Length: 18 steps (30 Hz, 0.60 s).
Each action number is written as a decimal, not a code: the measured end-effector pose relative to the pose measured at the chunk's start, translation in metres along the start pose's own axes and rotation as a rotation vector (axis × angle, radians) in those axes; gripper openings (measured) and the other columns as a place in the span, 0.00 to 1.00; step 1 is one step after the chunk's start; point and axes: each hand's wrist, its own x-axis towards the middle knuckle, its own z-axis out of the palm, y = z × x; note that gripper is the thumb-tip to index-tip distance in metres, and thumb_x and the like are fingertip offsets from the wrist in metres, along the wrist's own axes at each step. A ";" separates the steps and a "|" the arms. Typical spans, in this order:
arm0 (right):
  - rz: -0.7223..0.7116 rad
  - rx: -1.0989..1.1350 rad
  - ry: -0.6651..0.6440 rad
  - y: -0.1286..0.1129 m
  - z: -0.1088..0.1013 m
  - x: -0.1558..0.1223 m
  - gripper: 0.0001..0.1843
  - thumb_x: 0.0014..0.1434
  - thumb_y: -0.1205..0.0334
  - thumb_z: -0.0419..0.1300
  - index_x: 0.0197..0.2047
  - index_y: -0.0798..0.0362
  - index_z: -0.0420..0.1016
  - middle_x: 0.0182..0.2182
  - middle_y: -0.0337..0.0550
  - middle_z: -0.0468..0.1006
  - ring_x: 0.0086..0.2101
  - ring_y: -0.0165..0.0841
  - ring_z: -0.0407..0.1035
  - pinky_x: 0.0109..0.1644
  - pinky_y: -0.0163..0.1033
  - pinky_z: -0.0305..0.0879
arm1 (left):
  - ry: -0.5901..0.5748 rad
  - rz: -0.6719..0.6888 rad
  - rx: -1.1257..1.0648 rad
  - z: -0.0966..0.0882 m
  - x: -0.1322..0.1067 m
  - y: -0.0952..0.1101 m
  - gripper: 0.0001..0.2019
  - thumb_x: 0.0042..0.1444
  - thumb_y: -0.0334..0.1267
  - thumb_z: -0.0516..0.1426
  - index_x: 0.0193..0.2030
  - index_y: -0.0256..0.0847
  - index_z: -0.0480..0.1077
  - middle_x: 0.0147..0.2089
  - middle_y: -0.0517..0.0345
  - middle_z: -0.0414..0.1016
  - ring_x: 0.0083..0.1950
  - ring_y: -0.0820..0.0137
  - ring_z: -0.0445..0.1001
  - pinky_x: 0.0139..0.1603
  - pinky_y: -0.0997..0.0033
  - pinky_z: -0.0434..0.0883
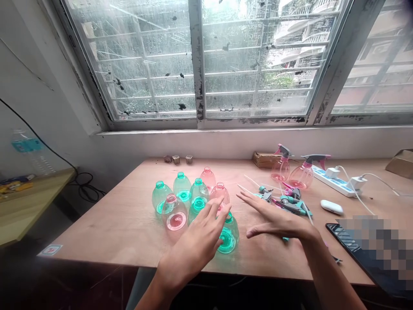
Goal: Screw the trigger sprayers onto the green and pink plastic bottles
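Several clear plastic bottles without caps stand clustered on the wooden table (122, 224), some green (160, 196), some pink (174, 214). My left hand (200, 239) reaches over the nearest green bottle (229, 236), fingers stretched out and apart, touching or just above it. My right hand (277, 217) hovers flat over the table, fingers extended toward the cluster, holding nothing. A pile of loose spray-trigger heads (290, 204) with tubes lies just behind my right hand.
Two pink bottles with spray heads fitted (301, 174) stand at the back right beside a white power strip (335, 181). A white case (331, 207) and a dark phone (346, 241) lie at the right. A cardboard box (266, 159) sits by the wall.
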 end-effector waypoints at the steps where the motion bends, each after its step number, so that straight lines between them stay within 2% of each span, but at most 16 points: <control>1: -0.006 0.021 -0.020 -0.005 0.002 0.000 0.66 0.55 0.29 0.69 0.82 0.48 0.41 0.81 0.50 0.38 0.77 0.50 0.32 0.79 0.59 0.38 | -0.006 -0.012 -0.006 -0.005 -0.002 0.001 0.47 0.59 0.22 0.66 0.79 0.42 0.47 0.81 0.41 0.53 0.82 0.50 0.51 0.75 0.49 0.65; 2: -0.018 0.039 -0.029 -0.009 0.004 0.001 0.67 0.55 0.29 0.69 0.82 0.48 0.39 0.81 0.49 0.37 0.77 0.50 0.31 0.79 0.58 0.37 | -0.015 -0.031 -0.020 -0.011 -0.004 0.001 0.44 0.60 0.25 0.67 0.78 0.43 0.50 0.80 0.41 0.55 0.80 0.50 0.54 0.74 0.51 0.66; 4: -0.051 0.071 -0.035 -0.013 0.007 0.005 0.69 0.54 0.30 0.70 0.82 0.46 0.34 0.81 0.47 0.34 0.77 0.51 0.29 0.80 0.57 0.36 | -0.065 -0.116 -0.078 -0.024 -0.010 0.001 0.31 0.65 0.35 0.67 0.72 0.45 0.62 0.73 0.46 0.68 0.72 0.51 0.68 0.67 0.55 0.70; 6: -0.071 0.093 -0.047 -0.013 0.010 0.010 0.73 0.52 0.31 0.72 0.82 0.45 0.30 0.81 0.47 0.33 0.77 0.53 0.28 0.80 0.57 0.36 | -0.198 -0.236 -0.146 -0.036 -0.015 0.000 0.13 0.69 0.45 0.63 0.57 0.47 0.75 0.56 0.55 0.82 0.57 0.56 0.80 0.54 0.62 0.75; 7: -0.077 0.100 -0.057 -0.013 0.012 0.012 0.75 0.51 0.31 0.73 0.82 0.45 0.29 0.81 0.48 0.33 0.77 0.55 0.28 0.80 0.57 0.37 | -0.268 -0.285 -0.167 -0.039 -0.016 -0.002 0.09 0.69 0.47 0.62 0.49 0.47 0.77 0.48 0.58 0.84 0.49 0.59 0.82 0.46 0.65 0.74; 8: -0.082 0.105 -0.067 -0.012 0.013 0.015 0.76 0.50 0.32 0.74 0.82 0.46 0.28 0.81 0.49 0.34 0.76 0.55 0.27 0.80 0.57 0.38 | -0.325 -0.321 -0.176 -0.041 -0.017 -0.004 0.09 0.68 0.48 0.63 0.44 0.46 0.79 0.42 0.60 0.84 0.43 0.60 0.82 0.40 0.67 0.72; 10: -0.106 0.113 -0.079 -0.011 0.017 0.019 0.78 0.49 0.34 0.76 0.82 0.46 0.26 0.81 0.50 0.35 0.76 0.55 0.26 0.80 0.56 0.38 | -0.373 -0.368 -0.163 -0.038 -0.014 -0.010 0.10 0.65 0.49 0.64 0.39 0.45 0.80 0.37 0.58 0.84 0.39 0.59 0.82 0.33 0.68 0.67; 15: -0.146 0.144 -0.080 -0.018 0.022 0.028 0.78 0.50 0.35 0.75 0.82 0.50 0.24 0.81 0.52 0.32 0.77 0.53 0.27 0.80 0.55 0.35 | -0.357 -0.440 -0.120 -0.020 -0.001 -0.025 0.15 0.65 0.49 0.61 0.34 0.41 0.79 0.32 0.53 0.81 0.36 0.56 0.79 0.30 0.66 0.62; 18: -0.153 0.178 -0.077 -0.021 0.025 0.029 0.75 0.52 0.36 0.75 0.82 0.45 0.26 0.81 0.49 0.35 0.77 0.53 0.30 0.80 0.56 0.35 | -0.326 -0.447 -0.115 -0.019 -0.002 -0.030 0.17 0.67 0.48 0.59 0.29 0.41 0.76 0.29 0.55 0.78 0.34 0.59 0.76 0.30 0.67 0.60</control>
